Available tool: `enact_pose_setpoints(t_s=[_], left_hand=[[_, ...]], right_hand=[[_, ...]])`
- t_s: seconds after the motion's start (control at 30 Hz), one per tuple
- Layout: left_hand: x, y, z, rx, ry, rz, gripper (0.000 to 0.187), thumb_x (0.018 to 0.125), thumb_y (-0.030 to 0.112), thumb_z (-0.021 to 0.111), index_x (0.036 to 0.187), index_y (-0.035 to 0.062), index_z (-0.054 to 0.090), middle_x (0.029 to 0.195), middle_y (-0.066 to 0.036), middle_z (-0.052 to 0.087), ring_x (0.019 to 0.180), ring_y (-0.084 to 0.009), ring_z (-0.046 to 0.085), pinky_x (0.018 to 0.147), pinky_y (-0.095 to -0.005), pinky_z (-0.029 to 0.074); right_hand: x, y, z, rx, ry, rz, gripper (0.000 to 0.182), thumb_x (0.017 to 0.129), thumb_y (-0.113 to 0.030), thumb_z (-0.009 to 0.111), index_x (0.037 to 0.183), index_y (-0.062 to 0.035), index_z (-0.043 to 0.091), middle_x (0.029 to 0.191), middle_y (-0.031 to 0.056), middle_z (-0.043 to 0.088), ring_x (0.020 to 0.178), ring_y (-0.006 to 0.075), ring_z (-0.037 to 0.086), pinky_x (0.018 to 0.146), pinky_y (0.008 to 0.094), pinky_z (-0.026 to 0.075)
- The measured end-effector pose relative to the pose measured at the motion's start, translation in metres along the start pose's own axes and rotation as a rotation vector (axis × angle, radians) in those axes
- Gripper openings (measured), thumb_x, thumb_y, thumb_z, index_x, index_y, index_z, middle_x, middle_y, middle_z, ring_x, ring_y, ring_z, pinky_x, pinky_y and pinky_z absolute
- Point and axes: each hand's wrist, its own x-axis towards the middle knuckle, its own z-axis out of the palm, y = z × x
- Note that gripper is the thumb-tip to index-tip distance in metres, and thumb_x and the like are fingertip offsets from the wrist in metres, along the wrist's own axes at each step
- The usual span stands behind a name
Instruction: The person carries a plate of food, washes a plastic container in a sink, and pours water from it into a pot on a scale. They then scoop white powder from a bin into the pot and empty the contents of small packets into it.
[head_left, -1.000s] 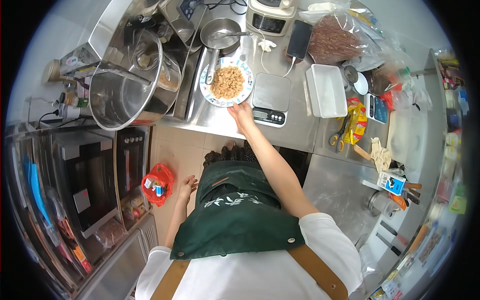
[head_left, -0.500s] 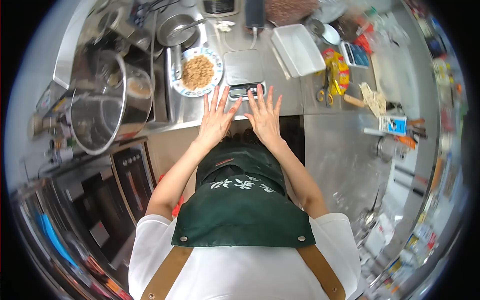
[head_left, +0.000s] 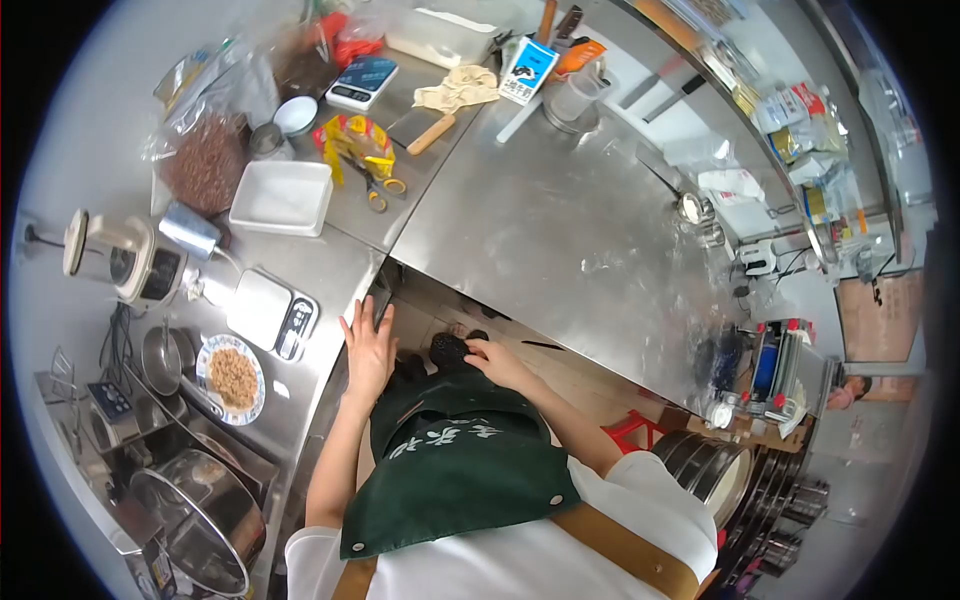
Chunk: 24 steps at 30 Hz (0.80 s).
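At the counter edge, my left hand [head_left: 370, 352] is raised with its fingers apart, holding nothing. A white kitchen scale [head_left: 258, 308] with a lit display is the nearest thing to it. Beyond the scale stands a patterned plate [head_left: 258, 402] with crumbly tan food [head_left: 232, 376] on it. My right hand [head_left: 502, 366] is in front of my green apron [head_left: 450, 465], above the floor and dark shoes. Its fingers are loosely bent and partly apart, and I see nothing in them.
A white rectangular tub [head_left: 282, 198], scissors [head_left: 378, 192] and a yellow bag [head_left: 358, 145] lie on the counter. A wide steel worktop [head_left: 540, 230] extends right, with a blue-and-white carton [head_left: 526, 70] at its back. A large clear-walled pot [head_left: 205, 515] is lower left; a red stool [head_left: 632, 430] is right.
The view has turned right, bringing the steel worktop to the middle. My hands were side by side with fingers spread before the scale; now they are apart, the right lower and fingers bent.
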Motion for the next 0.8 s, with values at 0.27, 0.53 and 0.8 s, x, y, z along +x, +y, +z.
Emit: enact_pose_setpoints(t_s=[0.27, 0.53, 0.8], left_hand=[[0.101, 0.066, 0.045, 0.031, -0.009, 0.205, 0.053, 0.078, 0.013, 0.068, 0.128, 0.0050, 0.053, 0.137, -0.024, 0.043, 0.133, -0.0431, 0.034, 0.108, -0.0650, 0.020], [0.197, 0.104, 0.087, 0.021, -0.137, 0.317, 0.060, 0.079, 0.019, 0.070, 0.134, 0.0123, 0.048, 0.139, -0.022, 0.040, 0.133, -0.0413, 0.035, 0.107, -0.0641, 0.026], [0.440, 0.033, 0.104, -0.107, 0.163, 0.253, 0.091, 0.071, 0.032, 0.080, 0.147, 0.0176, 0.032, 0.145, -0.028, 0.029, 0.132, -0.0460, 0.031, 0.108, -0.0514, 0.032]], right_hand=[[-0.025, 0.082, -0.051, 0.190, 0.015, 0.065, 0.043, 0.089, -0.024, 0.064, 0.122, 0.0024, 0.057, 0.114, 0.0215, 0.064, 0.100, 0.0306, 0.065, 0.087, 0.0365, 0.050], [-0.029, 0.140, -0.119, 0.182, 0.261, 0.215, 0.040, 0.089, -0.022, 0.066, 0.122, -0.0002, 0.058, 0.108, 0.0195, 0.068, 0.093, 0.0270, 0.068, 0.082, 0.0341, 0.052], [-0.054, 0.121, -0.109, 0.292, 0.465, 0.515, 0.041, 0.091, -0.023, 0.063, 0.124, -0.0004, 0.057, 0.108, 0.0190, 0.068, 0.100, 0.0271, 0.067, 0.086, 0.0346, 0.051]])
